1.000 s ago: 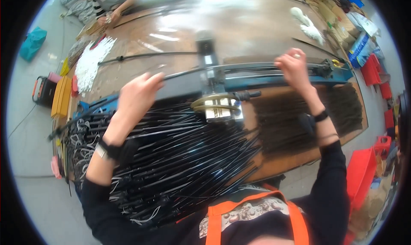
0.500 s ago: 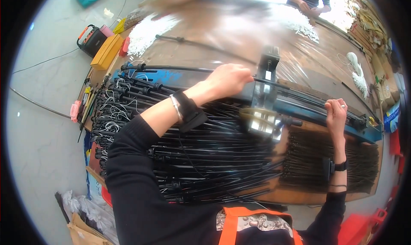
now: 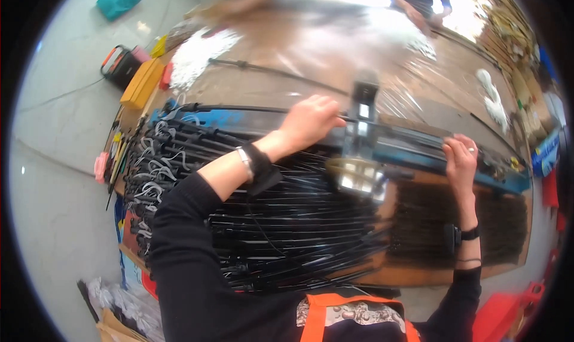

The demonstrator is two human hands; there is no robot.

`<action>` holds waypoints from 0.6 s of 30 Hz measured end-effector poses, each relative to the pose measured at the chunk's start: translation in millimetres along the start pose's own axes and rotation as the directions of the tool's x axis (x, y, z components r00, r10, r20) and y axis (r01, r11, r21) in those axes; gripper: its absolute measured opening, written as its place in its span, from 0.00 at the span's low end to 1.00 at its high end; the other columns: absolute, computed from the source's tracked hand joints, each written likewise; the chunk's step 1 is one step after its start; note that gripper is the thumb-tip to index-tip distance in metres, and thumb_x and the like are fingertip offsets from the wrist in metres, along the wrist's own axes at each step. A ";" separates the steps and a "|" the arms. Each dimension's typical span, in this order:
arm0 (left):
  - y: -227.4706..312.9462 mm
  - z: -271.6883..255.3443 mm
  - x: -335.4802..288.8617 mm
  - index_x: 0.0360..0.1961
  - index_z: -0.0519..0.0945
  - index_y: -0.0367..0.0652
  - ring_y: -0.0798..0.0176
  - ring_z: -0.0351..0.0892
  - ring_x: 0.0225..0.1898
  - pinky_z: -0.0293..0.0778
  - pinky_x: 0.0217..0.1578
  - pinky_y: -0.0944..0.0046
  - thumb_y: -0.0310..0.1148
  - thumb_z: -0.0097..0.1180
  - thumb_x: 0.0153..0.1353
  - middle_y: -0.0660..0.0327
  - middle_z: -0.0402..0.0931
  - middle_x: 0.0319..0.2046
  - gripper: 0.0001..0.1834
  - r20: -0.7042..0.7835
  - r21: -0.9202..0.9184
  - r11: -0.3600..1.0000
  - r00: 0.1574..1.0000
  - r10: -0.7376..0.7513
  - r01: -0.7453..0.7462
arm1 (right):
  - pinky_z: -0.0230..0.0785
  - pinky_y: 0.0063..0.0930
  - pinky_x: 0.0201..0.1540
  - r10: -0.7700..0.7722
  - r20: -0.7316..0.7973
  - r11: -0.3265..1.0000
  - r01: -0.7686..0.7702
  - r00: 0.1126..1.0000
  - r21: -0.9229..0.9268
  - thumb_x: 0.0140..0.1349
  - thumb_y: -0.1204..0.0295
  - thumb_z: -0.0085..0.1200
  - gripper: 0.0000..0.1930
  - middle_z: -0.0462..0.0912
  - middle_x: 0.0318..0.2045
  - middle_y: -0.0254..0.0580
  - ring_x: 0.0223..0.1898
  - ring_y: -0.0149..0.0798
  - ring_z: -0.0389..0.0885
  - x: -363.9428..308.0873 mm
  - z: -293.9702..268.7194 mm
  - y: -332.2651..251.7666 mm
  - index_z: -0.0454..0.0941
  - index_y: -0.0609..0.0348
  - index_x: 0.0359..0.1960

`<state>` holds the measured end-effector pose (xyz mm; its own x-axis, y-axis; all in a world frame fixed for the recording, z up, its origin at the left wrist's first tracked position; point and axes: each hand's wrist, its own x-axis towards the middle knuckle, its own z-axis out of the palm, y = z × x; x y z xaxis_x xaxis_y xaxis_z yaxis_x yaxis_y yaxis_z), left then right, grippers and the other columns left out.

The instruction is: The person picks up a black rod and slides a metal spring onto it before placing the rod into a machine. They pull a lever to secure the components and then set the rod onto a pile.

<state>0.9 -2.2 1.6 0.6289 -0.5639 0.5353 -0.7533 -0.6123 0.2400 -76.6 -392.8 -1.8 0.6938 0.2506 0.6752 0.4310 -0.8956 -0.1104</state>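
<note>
A long black rod [image 3: 239,108] lies across the blue machine rail at the middle, thicker at its left end. My left hand [image 3: 312,119] is closed around it, just left of the upright metal clamp block [image 3: 362,106]. Farther right, my right hand [image 3: 460,155] is pinched above the rail, at what looks like the thin end of the same rod; blur hides the exact grip. A rounded, yellowish guard with a shiny plate [image 3: 356,177] sits on the near side of the block. Many similar black rods [image 3: 287,216] with white cords at their left ends lie below my left arm.
A dense bundle of thin dark rods [image 3: 460,216] fills the near right. Beyond the rail are white pieces [image 3: 200,55], a white cord bundle [image 3: 493,106] and another black rod [image 3: 281,73]. A yellow box [image 3: 142,82] stands at the far left. Another person [image 3: 418,7] works across the table.
My view has shifted slightly, and the picture is more blurred. My right hand appears a little left of where it was; both hands keep their closed shape.
</note>
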 end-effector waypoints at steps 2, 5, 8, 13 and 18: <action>-1.2 4.9 -0.9 0.30 0.75 0.43 0.45 0.77 0.32 0.71 0.31 0.50 0.35 0.57 0.62 0.53 0.76 0.27 0.08 0.094 0.020 1.000 0.995 -0.016 0.015 | 0.58 0.42 0.62 -0.079 -0.012 0.997 0.079 0.997 0.004 0.58 0.76 0.61 0.12 0.86 0.42 0.37 0.53 0.45 0.78 5.7 -3.1 -32.4 0.82 0.56 0.44; 3.0 4.9 -4.2 0.31 0.75 0.44 0.46 0.82 0.31 0.75 0.28 0.47 0.32 0.52 0.64 0.53 0.82 0.27 0.05 0.131 0.092 0.995 0.989 -0.061 0.049 | 0.58 0.46 0.62 -0.257 0.030 0.963 0.253 0.966 0.095 0.55 0.79 0.60 0.18 0.85 0.42 0.39 0.52 0.46 0.78 -7.1 -1.0 -64.8 0.80 0.58 0.49; 11.2 9.5 2.8 0.30 0.73 0.43 0.44 0.81 0.31 0.74 0.28 0.48 0.34 0.52 0.65 0.52 0.80 0.27 0.08 0.175 0.164 0.984 0.979 -0.105 0.076 | 0.57 0.47 0.61 -0.090 0.092 0.984 0.074 0.992 0.164 0.55 0.78 0.61 0.18 0.85 0.41 0.39 0.50 0.45 0.78 -36.1 -5.1 -59.7 0.80 0.58 0.49; 10.2 6.8 -3.7 0.30 0.72 0.42 0.44 0.80 0.30 0.72 0.27 0.48 0.35 0.53 0.65 0.51 0.79 0.26 0.09 0.157 0.125 0.989 0.983 -0.099 0.079 | 0.64 0.44 0.54 -0.045 0.092 0.971 0.021 0.995 0.239 0.56 0.77 0.60 0.15 0.84 0.39 0.44 0.45 0.46 0.79 -41.0 -4.4 -74.5 0.80 0.59 0.46; 12.9 8.9 -3.0 0.30 0.71 0.42 0.45 0.79 0.28 0.71 0.27 0.49 0.36 0.53 0.66 0.53 0.77 0.24 0.10 0.133 0.172 0.984 0.989 -0.070 0.047 | 0.70 0.40 0.48 0.038 0.223 0.838 -0.153 0.974 0.524 0.57 0.74 0.62 0.12 0.83 0.32 0.43 0.43 0.48 0.79 -32.4 23.9 -84.3 0.80 0.60 0.42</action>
<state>-9.0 -13.4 -4.1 0.7002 -0.5882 0.4047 -0.6788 -0.7242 0.1218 -121.6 -316.6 -31.8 0.8209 0.2923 0.4906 0.5575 -0.5962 -0.5776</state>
